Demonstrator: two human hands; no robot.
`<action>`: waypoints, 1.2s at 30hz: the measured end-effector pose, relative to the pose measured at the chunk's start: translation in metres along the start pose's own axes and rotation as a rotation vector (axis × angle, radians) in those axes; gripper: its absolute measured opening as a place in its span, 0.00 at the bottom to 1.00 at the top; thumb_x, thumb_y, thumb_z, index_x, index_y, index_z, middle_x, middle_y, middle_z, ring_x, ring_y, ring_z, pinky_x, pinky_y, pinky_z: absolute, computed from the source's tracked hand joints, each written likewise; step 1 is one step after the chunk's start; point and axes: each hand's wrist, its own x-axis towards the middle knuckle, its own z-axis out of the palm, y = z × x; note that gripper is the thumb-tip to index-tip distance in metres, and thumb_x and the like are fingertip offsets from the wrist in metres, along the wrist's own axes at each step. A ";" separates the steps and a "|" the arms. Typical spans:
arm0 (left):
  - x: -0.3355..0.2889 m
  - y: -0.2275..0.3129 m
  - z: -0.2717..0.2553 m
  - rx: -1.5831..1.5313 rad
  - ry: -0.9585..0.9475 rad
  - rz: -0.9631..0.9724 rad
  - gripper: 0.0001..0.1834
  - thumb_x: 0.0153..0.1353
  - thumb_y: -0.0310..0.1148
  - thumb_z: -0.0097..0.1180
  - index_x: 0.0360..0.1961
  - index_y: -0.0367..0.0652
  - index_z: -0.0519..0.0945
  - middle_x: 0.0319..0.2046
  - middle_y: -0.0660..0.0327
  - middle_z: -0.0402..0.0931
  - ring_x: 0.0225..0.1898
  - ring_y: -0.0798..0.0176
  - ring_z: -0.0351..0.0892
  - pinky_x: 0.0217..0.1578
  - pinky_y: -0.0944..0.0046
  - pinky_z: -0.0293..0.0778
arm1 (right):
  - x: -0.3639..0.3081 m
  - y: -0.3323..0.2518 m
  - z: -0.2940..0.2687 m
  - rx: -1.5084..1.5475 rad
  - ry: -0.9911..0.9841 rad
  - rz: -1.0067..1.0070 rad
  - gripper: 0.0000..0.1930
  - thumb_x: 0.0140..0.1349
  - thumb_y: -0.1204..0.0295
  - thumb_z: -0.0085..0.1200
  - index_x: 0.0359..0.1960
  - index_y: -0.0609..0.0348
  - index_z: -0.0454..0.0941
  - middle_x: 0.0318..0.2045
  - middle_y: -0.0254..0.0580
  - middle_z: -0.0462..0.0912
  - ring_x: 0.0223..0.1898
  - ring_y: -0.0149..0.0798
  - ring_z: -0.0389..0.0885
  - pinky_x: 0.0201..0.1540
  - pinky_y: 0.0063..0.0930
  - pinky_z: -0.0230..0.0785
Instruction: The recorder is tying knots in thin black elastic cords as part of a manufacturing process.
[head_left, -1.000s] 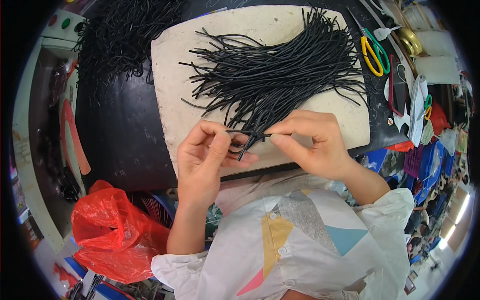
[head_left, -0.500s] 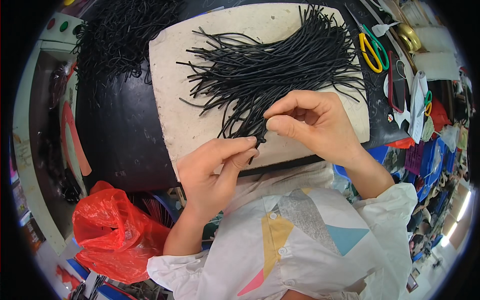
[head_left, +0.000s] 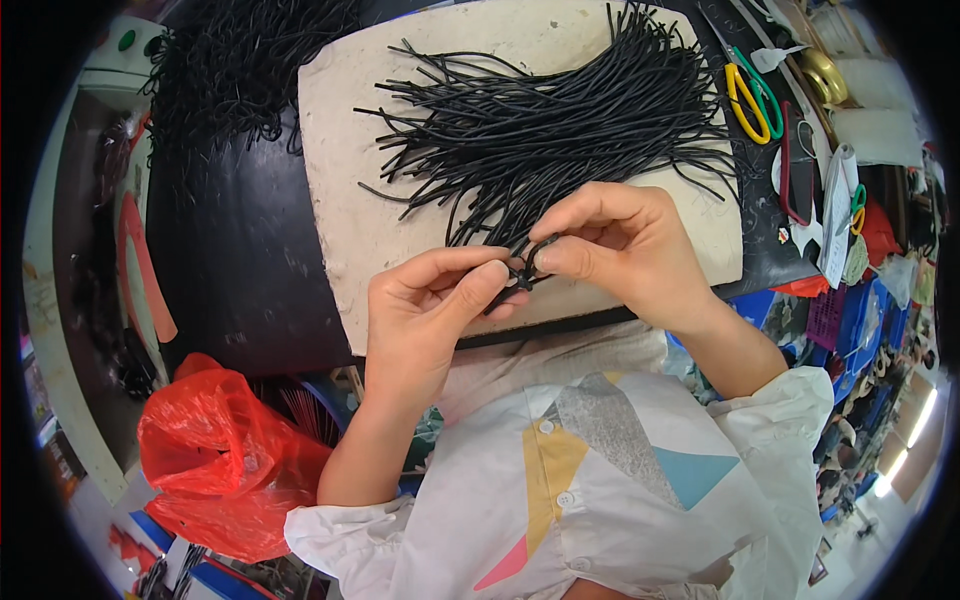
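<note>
A thin black cord [head_left: 526, 280], looped into what looks like a small knot, is between my two hands at the board's near edge. My left hand [head_left: 430, 300] pinches it from the left, with thumb and index finger on the loop. On the other side, my right hand [head_left: 615, 245] pinches a part of the same cord between thumb and forefinger. Just beyond my fingers, a thick bundle of black cords [head_left: 560, 120] lies across the pale board [head_left: 350, 200]. The cord's far end runs in among the others, so I cannot trace it.
A tangled heap of black cords [head_left: 240, 70] lies at the far left of the black tabletop [head_left: 240, 270]. Scissors with yellow and green handles [head_left: 750, 105] rest right of the board. A red plastic bag [head_left: 225, 450] hangs below the table's left side.
My left fingers have shifted slightly up and opened around the cord's loop. My right fingertips have come a little closer, pinching a bent piece of cord. The view has shifted slightly.
</note>
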 end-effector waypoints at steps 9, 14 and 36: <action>0.002 -0.002 -0.001 -0.090 -0.006 -0.041 0.08 0.53 0.22 0.55 0.35 0.30 0.76 0.30 0.53 0.77 0.31 0.65 0.79 0.32 0.72 0.77 | 0.001 0.003 -0.003 0.047 -0.064 0.106 0.06 0.49 0.75 0.59 0.28 0.62 0.78 0.26 0.32 0.78 0.28 0.21 0.73 0.31 0.14 0.64; 0.003 -0.003 -0.002 -0.171 -0.043 -0.106 0.08 0.53 0.21 0.53 0.36 0.30 0.75 0.29 0.53 0.77 0.30 0.64 0.79 0.34 0.71 0.77 | 0.001 -0.002 -0.007 -0.039 -0.112 0.138 0.05 0.50 0.75 0.59 0.28 0.63 0.78 0.25 0.32 0.78 0.28 0.21 0.72 0.31 0.14 0.64; 0.000 -0.004 0.003 -0.015 0.099 0.182 0.09 0.54 0.22 0.54 0.37 0.29 0.74 0.28 0.54 0.76 0.27 0.66 0.78 0.30 0.75 0.75 | -0.003 -0.004 0.007 -0.092 -0.046 0.016 0.05 0.55 0.76 0.53 0.31 0.65 0.74 0.25 0.33 0.78 0.30 0.23 0.75 0.32 0.17 0.67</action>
